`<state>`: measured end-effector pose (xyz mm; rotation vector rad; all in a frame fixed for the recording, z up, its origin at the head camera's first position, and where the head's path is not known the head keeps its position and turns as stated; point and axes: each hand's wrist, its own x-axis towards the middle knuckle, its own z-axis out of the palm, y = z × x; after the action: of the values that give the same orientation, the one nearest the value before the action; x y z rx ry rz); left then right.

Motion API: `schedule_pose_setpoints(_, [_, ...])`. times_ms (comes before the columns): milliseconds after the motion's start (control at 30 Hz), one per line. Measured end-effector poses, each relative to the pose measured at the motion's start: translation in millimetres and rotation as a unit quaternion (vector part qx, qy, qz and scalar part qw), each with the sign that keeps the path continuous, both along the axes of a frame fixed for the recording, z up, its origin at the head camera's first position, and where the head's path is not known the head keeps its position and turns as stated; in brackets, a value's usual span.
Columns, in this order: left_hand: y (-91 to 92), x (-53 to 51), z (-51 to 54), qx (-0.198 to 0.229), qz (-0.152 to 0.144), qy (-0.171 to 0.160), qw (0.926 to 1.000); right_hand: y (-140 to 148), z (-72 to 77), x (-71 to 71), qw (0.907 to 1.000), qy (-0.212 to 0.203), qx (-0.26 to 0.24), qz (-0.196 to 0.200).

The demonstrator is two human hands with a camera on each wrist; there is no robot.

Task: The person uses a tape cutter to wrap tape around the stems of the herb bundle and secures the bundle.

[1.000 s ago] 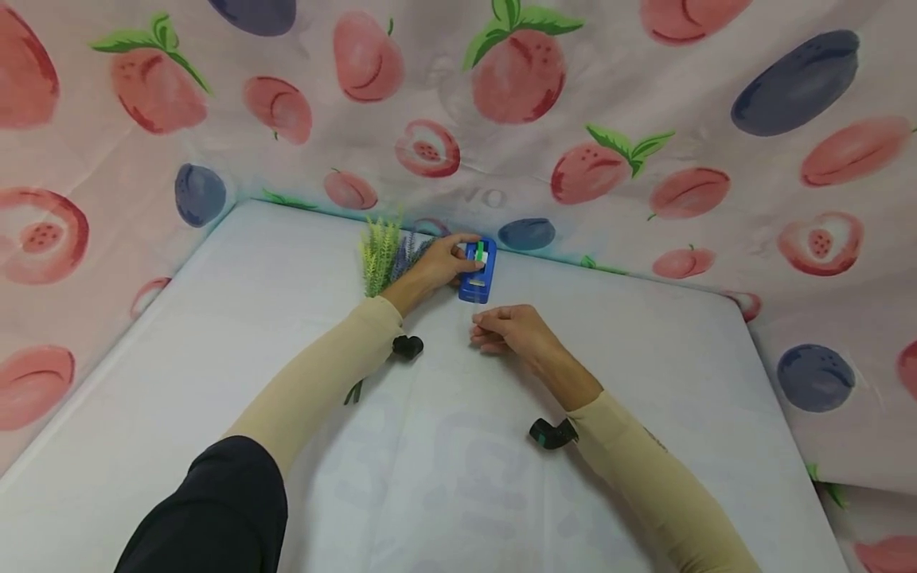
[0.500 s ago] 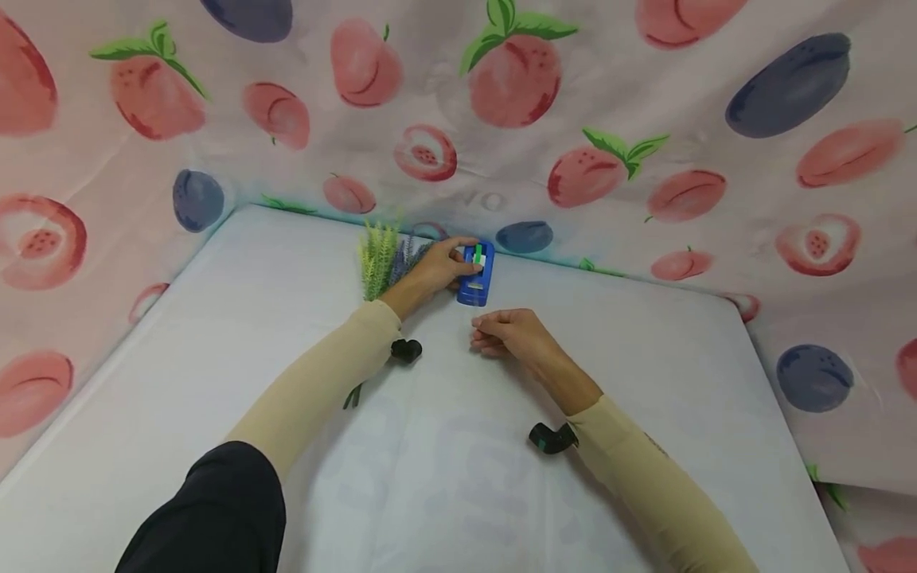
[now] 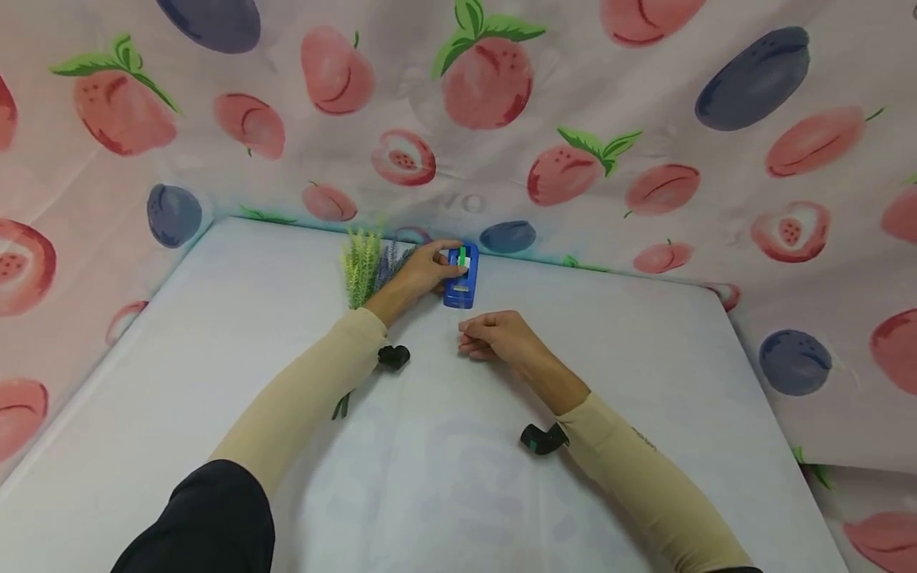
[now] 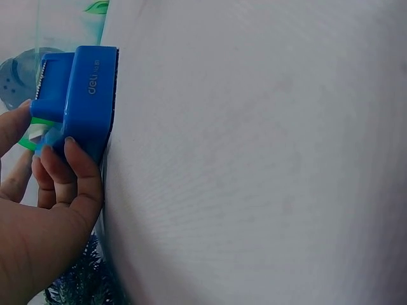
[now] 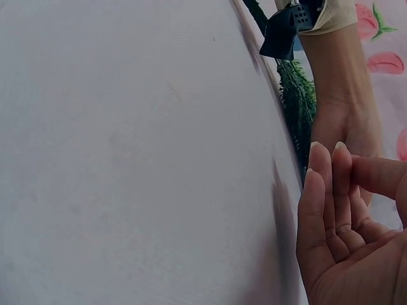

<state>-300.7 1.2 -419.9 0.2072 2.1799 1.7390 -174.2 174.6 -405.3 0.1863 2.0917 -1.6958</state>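
Note:
A blue tape dispenser [image 3: 461, 290] with a green-cored roll of clear tape [image 3: 462, 256] stands near the back edge of the table. My left hand [image 3: 423, 270] grips its side, fingers curled against the body in the left wrist view, where a toothed cutter [image 4: 42, 79] also shows. From the cutter a faint, see-through strip of tape [image 4: 37, 28] runs away. My right hand [image 3: 494, 334] is a little nearer to me, thumb and fingertips pinched together in the right wrist view. The tape end between them is too clear to make out well.
Yellow-green and purple artificial flower sprigs [image 3: 361, 263] lie left of the dispenser, partly under my left forearm. A white cloth covers the table [image 3: 430, 477]. Behind it hangs a fruit-print curtain [image 3: 401, 79].
The head view has shifted slightly, so the scene sits further left. Both hands and the tape dispenser keep nearly the same places relative to the table.

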Motion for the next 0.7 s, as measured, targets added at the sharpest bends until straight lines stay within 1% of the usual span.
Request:
schedule_pose_setpoints(267, [-1.4, 2.4, 2.8, 0.004, -0.001, -0.005, 1.0000, -1.2, -0.1, 1.3, 1.0000, -0.005, 0.007, -0.003])
schedule_pose_setpoints(400, [-0.9, 2.3, 3.6, 0.002, -0.002, -0.002, 1.0000, -1.2, -0.4, 2.1, 0.9999, -0.009, 0.011, -0.004])
schedule_pose_setpoints(533, [-0.4, 2.4, 3.7, 0.004, -0.006, -0.001, 1.0000, -0.4, -1.6, 3.2, 0.9999, -0.007, 0.009, -0.004])
schedule_pose_setpoints(700, [-1.4, 3.4, 3.4, 0.011, -0.006, -0.006, 0.9999, -0.9, -1.4, 4.7, 1.0000, -0.002, 0.004, -0.001])
